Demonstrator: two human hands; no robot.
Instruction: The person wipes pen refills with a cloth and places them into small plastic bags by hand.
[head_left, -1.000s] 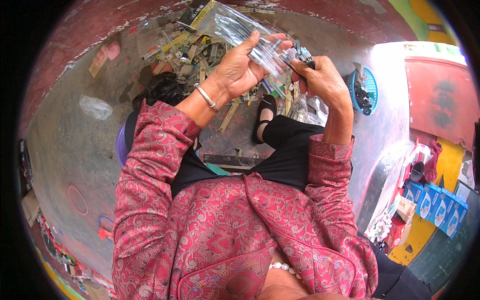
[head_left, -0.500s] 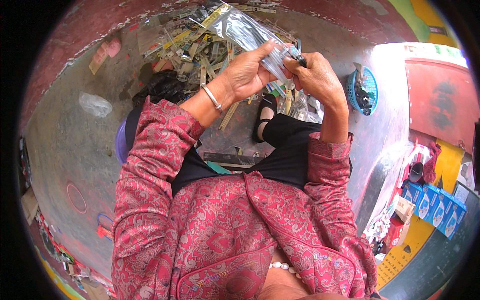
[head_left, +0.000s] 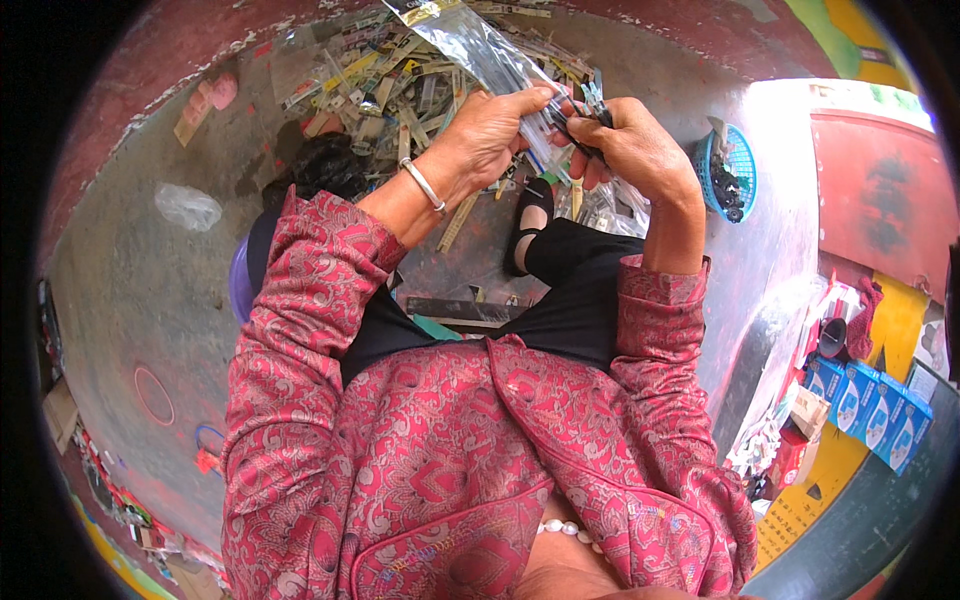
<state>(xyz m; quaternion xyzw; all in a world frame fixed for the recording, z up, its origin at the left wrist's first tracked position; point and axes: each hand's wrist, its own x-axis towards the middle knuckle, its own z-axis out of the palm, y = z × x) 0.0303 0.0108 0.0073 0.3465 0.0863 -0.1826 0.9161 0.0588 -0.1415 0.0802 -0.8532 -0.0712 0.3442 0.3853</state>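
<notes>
My left hand (head_left: 490,135) grips a long clear plastic bag (head_left: 480,50) that stands up and away from me, its top edge near the upper rim of the view. My right hand (head_left: 635,145) pinches a small dark tool (head_left: 592,105) at the bag's lower end, touching the left hand's fingertips. A silver bangle (head_left: 424,186) sits on my left wrist. Both sleeves are red patterned fabric. What lies inside the bag is too blurred to tell.
A heap of flat packaged items (head_left: 400,85) covers the concrete floor (head_left: 140,290) ahead. A blue basket (head_left: 730,175) with dark pieces stands at the right. A crumpled clear bag (head_left: 188,207) lies left. Blue boxes (head_left: 870,400) sit at the lower right. My black shoe (head_left: 527,215) shows below the hands.
Both hands have stayed together on the bag and drifted slightly upward in view. The bag has tipped more upright, and the right hand has closed in at its lower end.
</notes>
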